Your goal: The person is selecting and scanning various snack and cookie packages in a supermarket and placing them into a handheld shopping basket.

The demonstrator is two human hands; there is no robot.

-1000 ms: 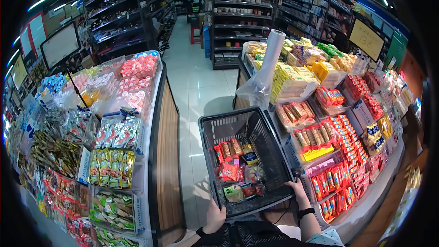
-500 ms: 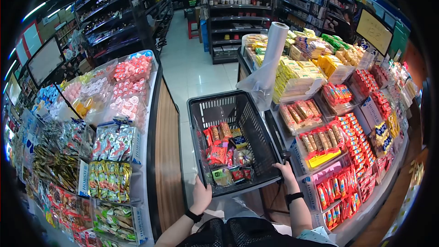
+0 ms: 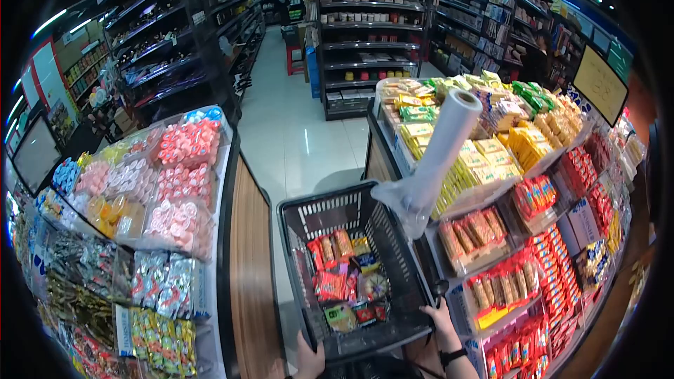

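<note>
A black plastic basket (image 3: 414,288) holds several packaged snacks, among them red packets (image 3: 329,285), brown bars in clear wrap (image 3: 342,243) and a green packet (image 3: 340,318). On its near left corner is my left hand (image 3: 309,359), fingers closed at the rim. My right hand (image 3: 441,326) grips the near right corner of the basket, and a dark band circles that wrist. Just past the basket's right side stands a roll of clear plastic bags (image 3: 449,140), its loose end hanging by the rim.
Snack bins line both sides, with pink and white sweets (image 3: 184,182) at left and red-wrapped bars (image 3: 502,284) at right. Wood-sided counters (image 3: 251,267) flank a tiled aisle (image 3: 309,147). Dark shelves (image 3: 372,24) stand behind, and a person is far down the aisle.
The basket and both hands now appear lower in view, and more of the shelves and aisle ahead shows. Both hands remain on the basket, whose contents look the same.
</note>
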